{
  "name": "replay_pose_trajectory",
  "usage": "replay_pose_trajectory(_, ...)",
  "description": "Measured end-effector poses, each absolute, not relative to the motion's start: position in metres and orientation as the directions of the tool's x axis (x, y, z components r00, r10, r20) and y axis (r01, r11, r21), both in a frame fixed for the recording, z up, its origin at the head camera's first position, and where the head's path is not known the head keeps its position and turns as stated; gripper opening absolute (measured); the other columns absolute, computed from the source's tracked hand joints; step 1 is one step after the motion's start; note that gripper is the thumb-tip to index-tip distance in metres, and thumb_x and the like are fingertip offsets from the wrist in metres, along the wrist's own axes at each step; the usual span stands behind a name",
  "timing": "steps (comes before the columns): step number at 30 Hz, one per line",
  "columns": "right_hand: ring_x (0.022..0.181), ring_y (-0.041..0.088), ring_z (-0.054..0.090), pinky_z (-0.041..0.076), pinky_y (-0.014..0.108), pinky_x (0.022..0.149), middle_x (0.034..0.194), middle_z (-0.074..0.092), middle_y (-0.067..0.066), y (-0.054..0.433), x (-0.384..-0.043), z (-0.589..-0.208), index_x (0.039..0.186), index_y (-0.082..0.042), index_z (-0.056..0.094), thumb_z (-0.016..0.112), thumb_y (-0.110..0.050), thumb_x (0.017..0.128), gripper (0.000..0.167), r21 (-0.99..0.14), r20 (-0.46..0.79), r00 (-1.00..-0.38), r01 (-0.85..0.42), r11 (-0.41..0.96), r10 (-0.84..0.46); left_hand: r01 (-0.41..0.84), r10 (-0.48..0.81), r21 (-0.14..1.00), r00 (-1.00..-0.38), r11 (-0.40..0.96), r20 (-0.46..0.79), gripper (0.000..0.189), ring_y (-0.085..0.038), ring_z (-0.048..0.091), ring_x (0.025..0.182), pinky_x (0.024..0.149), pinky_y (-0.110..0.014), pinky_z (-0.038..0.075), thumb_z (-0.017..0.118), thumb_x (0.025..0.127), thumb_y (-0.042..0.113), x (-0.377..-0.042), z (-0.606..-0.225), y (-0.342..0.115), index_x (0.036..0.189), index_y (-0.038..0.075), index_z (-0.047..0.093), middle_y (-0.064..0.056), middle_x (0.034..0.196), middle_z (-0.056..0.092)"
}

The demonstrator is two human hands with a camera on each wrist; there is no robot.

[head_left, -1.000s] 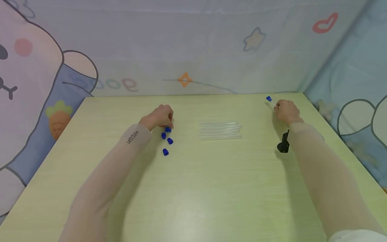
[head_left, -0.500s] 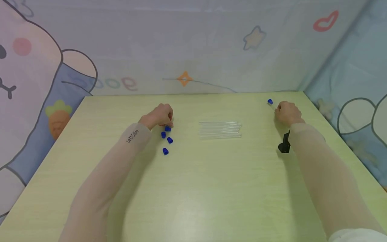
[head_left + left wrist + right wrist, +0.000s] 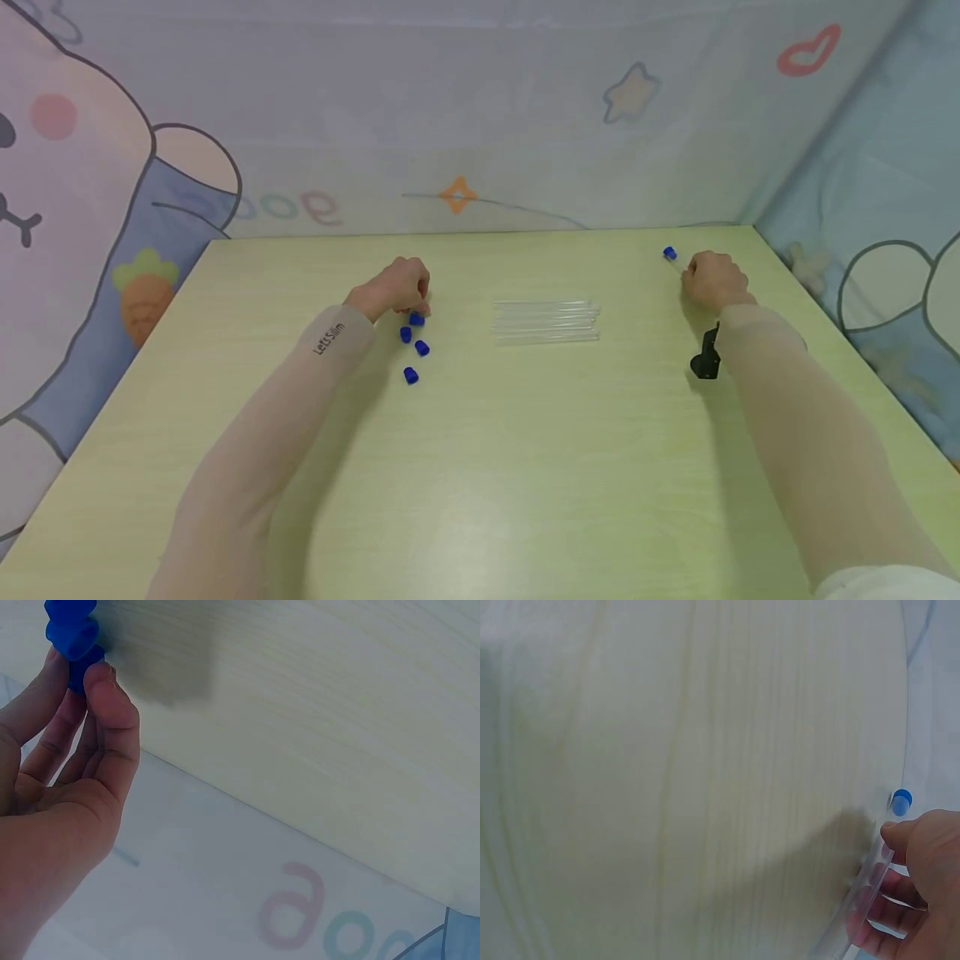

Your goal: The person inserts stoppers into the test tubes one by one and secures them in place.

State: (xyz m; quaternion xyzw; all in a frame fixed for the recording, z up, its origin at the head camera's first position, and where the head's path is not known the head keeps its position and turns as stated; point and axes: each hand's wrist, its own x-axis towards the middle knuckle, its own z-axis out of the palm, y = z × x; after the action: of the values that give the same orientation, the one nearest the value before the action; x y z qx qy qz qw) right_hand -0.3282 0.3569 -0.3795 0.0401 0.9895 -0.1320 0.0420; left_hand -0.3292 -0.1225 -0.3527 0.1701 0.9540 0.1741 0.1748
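Observation:
At the left of the table my left hand (image 3: 393, 287) is bent down over a small group of blue caps (image 3: 422, 348). In the left wrist view its thumb and finger pinch a blue cap (image 3: 86, 671), with other caps right beside it. On the far right my right hand (image 3: 716, 279) holds a clear test tube (image 3: 870, 881) topped by a blue stopper (image 3: 902, 799). The thumb and fingers lie along the tube, and the stoppered end sticks out past the hand. Most of the tube is hidden by the hand in the head view.
Several clear tubes (image 3: 546, 323) lie side by side in the middle of the pale wooden table (image 3: 480, 467). A black wrist mount (image 3: 706, 354) hangs by the right sleeve. A printed cloth (image 3: 525, 125) stands behind the table's back edge.
Over the last second my right hand has shifted slightly right and toward me with the stoppered tube. My left hand stays almost still at the caps.

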Motion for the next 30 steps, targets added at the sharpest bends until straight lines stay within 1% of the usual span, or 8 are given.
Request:
replay_pose_trajectory(7,0.086,0.038,0.054,0.044,0.054,0.074,0.107,0.057,0.029,0.3577,-0.3282,-0.3809,0.112,0.008,0.054,0.04,-0.018,0.1,0.032,-0.254,-0.096,-0.993,0.086,0.963,0.063,0.256,0.378,0.389,-0.882,0.885,-0.281,0.014,-0.012,0.048,0.057,0.06,-0.024,0.041,0.073,0.085,0.01,-0.3288,-0.3539,-0.1225,0.084,0.0,0.062,-0.004,0.066,0.057)
replay_pose_trajectory(18,0.084,0.037,0.052,0.043,0.052,0.072,0.101,0.057,0.026,0.3601,-0.3283,-0.3836,0.106,0.006,0.056,0.042,-0.018,0.099,0.029,-0.248,-0.075,-0.995,0.087,0.965,0.071,0.254,0.373,0.381,-0.885,0.889,-0.28,0.015,-0.012,0.048,0.057,0.059,-0.024,0.041,0.074,0.084,0.01,-0.3291,-0.3529,-0.1214,0.083,0.001,0.063,-0.004,0.067,0.057)
replay_pose_trajectory(25,0.084,0.036,0.052,0.043,0.051,0.072,0.102,0.057,0.026,0.3598,-0.3272,-0.3825,0.108,0.008,0.056,0.042,-0.019,0.099,0.032,-0.242,-0.08,-0.994,0.088,0.966,0.071,0.248,0.371,0.387,-0.883,0.888,-0.286,0.015,-0.013,0.048,0.057,0.057,-0.024,0.041,0.074,0.084,0.01,-0.3295,-0.353,-0.1213,0.081,0.001,0.063,-0.003,0.066,0.056)
replay_pose_trajectory(30,0.082,0.035,0.051,0.043,0.051,0.071,0.099,0.056,0.025,0.3603,-0.3274,-0.3816,0.103,0.007,0.056,0.041,-0.02,0.098,0.031,-0.24,-0.074,-0.995,0.09,0.967,0.074,0.254,0.376,0.388,-0.884,0.886,-0.279,0.014,-0.013,0.047,0.057,0.058,-0.024,0.041,0.073,0.085,0.01,-0.3283,-0.3524,-0.1215,0.082,0.001,0.063,-0.004,0.068,0.056)
